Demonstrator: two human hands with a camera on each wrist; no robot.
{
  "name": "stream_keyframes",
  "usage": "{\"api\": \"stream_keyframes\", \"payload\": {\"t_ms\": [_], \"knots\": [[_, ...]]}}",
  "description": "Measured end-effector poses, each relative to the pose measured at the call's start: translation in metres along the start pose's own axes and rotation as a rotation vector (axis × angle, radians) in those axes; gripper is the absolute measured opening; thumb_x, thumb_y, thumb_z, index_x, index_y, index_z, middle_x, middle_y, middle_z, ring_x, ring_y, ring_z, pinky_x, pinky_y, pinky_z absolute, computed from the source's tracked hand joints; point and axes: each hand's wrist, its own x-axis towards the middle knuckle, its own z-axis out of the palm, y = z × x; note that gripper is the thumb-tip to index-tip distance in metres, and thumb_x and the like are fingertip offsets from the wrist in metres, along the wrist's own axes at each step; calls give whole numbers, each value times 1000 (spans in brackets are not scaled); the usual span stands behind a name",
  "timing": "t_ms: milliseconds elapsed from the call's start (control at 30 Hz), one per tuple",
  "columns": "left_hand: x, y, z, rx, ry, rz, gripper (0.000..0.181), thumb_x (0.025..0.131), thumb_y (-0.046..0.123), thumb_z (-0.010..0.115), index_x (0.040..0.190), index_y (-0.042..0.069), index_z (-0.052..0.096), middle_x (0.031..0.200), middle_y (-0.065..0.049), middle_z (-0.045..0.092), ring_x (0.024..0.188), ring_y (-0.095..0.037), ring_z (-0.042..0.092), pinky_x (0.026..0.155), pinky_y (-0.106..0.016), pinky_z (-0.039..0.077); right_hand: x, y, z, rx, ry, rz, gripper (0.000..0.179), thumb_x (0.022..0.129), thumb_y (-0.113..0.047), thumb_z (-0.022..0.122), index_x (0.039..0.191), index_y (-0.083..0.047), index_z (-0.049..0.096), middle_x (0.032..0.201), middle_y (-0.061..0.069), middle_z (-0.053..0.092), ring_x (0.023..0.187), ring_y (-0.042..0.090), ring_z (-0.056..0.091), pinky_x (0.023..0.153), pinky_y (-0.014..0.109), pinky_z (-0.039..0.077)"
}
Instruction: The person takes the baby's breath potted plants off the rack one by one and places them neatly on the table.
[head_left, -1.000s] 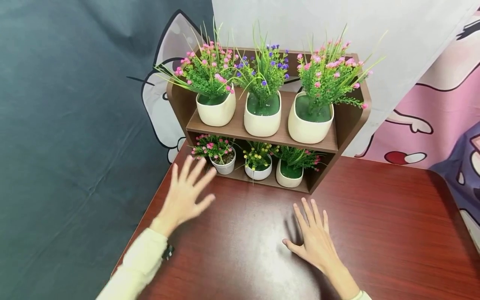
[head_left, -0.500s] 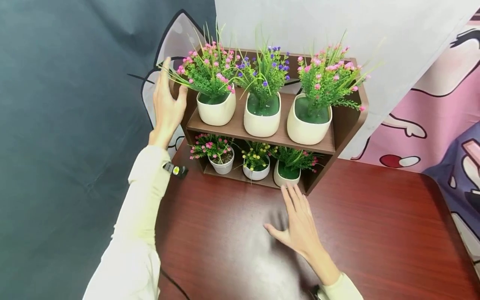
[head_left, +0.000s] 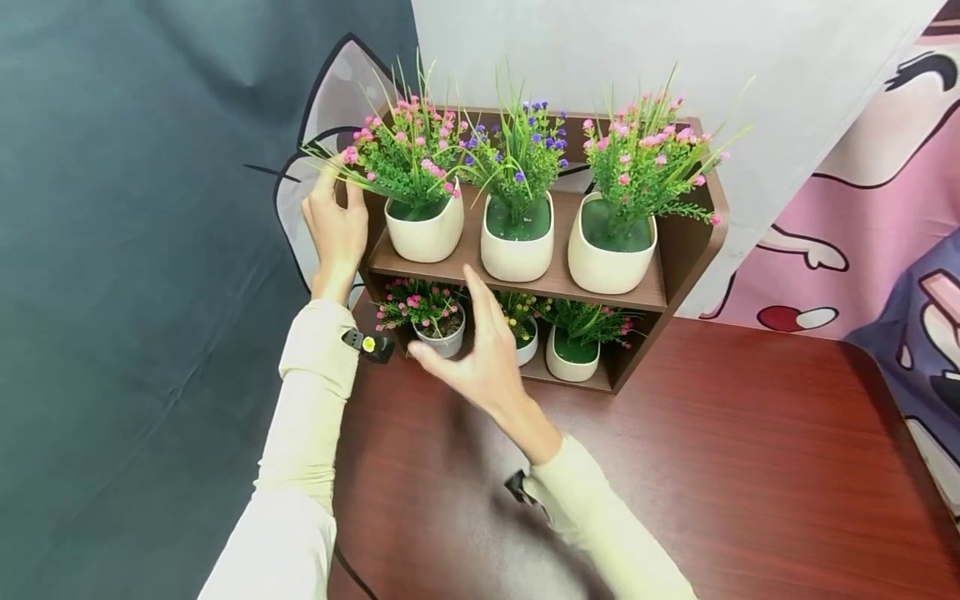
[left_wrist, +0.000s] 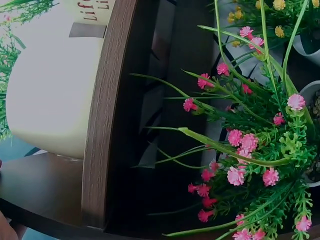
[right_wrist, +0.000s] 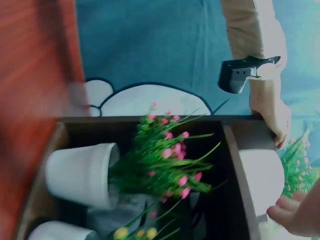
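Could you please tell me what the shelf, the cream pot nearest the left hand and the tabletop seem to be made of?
Shelf: probably wood-look board, brown and matte; fine grain lines run along its edge.
Cream pot: plastic or glazed ceramic, smooth with a soft sheen; I can't tell which.
Tabletop: wood or laminate, reddish and polished, with dark streaks and a bright reflection.

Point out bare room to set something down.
Bare: the table between right sleeve, shelf and its own right edge. Crowded: the upper board, three pots abreast, left hand at their left; the lower board, three more.
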Motion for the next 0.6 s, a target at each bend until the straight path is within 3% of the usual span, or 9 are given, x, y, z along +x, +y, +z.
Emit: {"api": "stream_keyframes", "payload": {"t_ms": [167,333,467,600], "knots": [[-1,-2,15,-44,76,11,19,81,31,55,97,29,65,95,13,62,87,-5,55,81,-18,35,38,0,21,-41,81,73,93,65,-57,59,137,-13,18,135,3,28,121,8,25,93,30,28],[-3,-2,32,-99,137,-6,16,78,32,58,91,30,67,87,13,64,79,-4,57,77,-18,37,74,12,41,-218,117,150,102,67,-56,58,137,-3,7,141,12,13,126,15,13,98,26,18],[-2,-3,29,-89,168,-2,17,77,30,59,91,27,68,88,13,64,81,-2,57,76,-18,37,93,13,58,-266,123,314,106,67,-59,56,137,-7,-4,143,8,-2,128,15,1,99,24,13],[0,-6,20,-87,233,16,16,76,34,60,87,27,69,85,13,64,77,-2,57,73,-19,38,99,10,71,-206,147,373,103,67,-60,53,137,-8,0,142,9,3,128,16,4,99,25,14]]}}
